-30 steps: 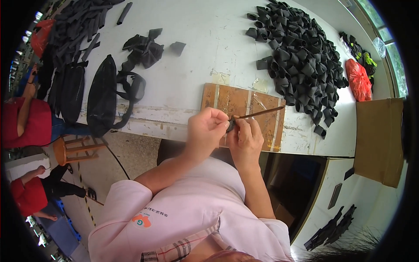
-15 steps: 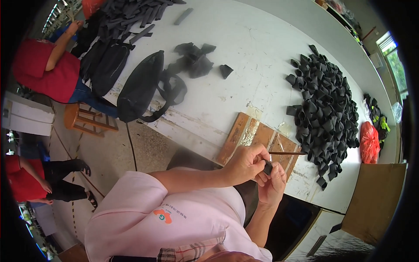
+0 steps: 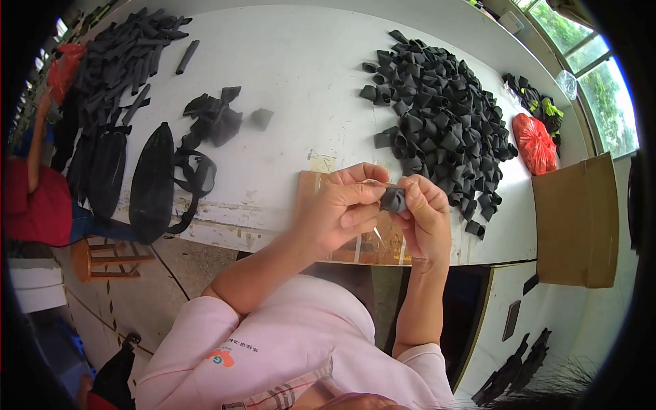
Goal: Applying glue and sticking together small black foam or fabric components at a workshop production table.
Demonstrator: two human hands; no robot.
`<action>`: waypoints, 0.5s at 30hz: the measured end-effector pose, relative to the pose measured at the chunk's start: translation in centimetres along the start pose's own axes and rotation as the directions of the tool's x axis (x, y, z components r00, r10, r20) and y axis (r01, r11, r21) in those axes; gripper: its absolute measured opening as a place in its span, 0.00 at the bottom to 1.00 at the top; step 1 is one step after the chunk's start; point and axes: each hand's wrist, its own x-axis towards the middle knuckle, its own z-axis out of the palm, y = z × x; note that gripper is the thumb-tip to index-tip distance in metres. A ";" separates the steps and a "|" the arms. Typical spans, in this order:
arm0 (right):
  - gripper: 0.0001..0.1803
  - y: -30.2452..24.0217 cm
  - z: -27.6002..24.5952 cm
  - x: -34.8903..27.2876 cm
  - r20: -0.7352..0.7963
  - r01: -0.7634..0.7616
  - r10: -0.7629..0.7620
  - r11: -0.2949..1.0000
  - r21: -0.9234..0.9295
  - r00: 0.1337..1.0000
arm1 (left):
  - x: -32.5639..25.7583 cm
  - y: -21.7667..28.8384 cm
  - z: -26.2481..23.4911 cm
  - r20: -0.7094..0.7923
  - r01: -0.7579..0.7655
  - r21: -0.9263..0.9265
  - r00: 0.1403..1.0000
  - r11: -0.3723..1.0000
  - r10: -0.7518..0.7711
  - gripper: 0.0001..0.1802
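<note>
Just above the table's front edge, both my hands meet at a small dark grey fabric piece [image 3: 394, 199], folded or tube-shaped. My left hand [image 3: 345, 210] is closed, with thumb and forefinger pinching at the piece's left side. A thin brownish stick shows only in part at those fingertips. On the other side, my right hand [image 3: 427, 208] grips the piece between thumb and curled fingers. Beneath my hands lies a brown board [image 3: 311, 191] with strips of clear tape. A large heap of similar short dark tubes [image 3: 444, 116] spreads just beyond my right hand.
Flat dark strips [image 3: 130, 51] are piled at the far left. Nearer lie black mesh-like bags [image 3: 152, 184] and loose dark scraps [image 3: 215, 119]. A red plastic bag [image 3: 534, 145] and a cardboard box [image 3: 576, 222] stand at right. A person in red [image 3: 41, 198] works at left, near a wooden stool [image 3: 82, 261].
My view has turned, so the table sits more squarely ahead. My hands have risen over the board, still on the dark piece. The brown stick, plainly sticking out rightward before, is now mostly hidden.
</note>
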 end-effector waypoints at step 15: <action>0.17 2.3 -1.1 -2.1 -0.140 0.354 -0.486 0.777 -0.521 0.862 | 0.7 0.0 0.8 0.479 -0.475 0.874 0.807 -0.104 0.346 0.10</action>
